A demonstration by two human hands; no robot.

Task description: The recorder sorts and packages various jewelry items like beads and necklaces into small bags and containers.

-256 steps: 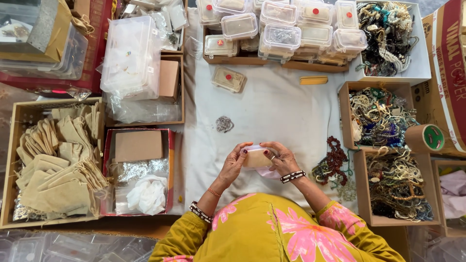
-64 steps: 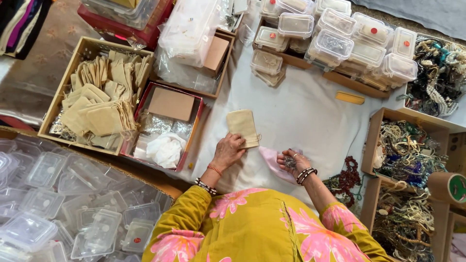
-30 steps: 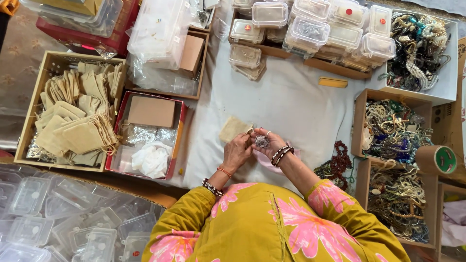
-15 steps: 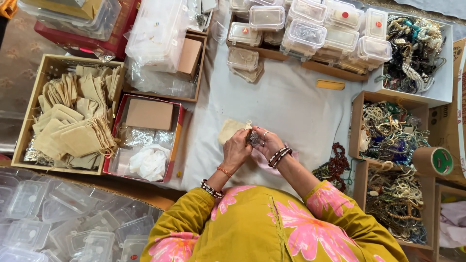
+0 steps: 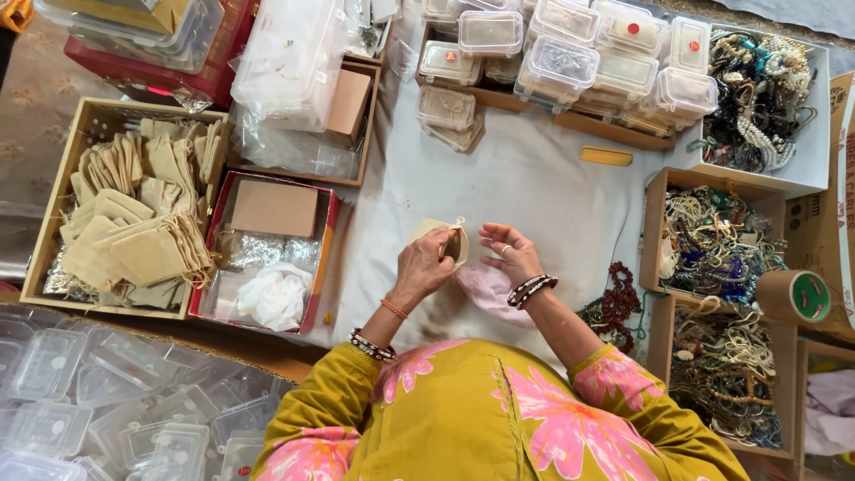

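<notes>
Small beige drawstring pouch [image 5: 443, 239], mouth held open and turned toward three o'clock, pinched in the left hand [image 5: 422, 265] above the white cloth. Thin cord looped at its top edge, twelve o'clock. Contents too small to tell.

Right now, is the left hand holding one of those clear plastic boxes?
No, the left hand holds a small beige drawstring pouch over the white cloth, while the clear plastic boxes sit stacked farther away.
</notes>
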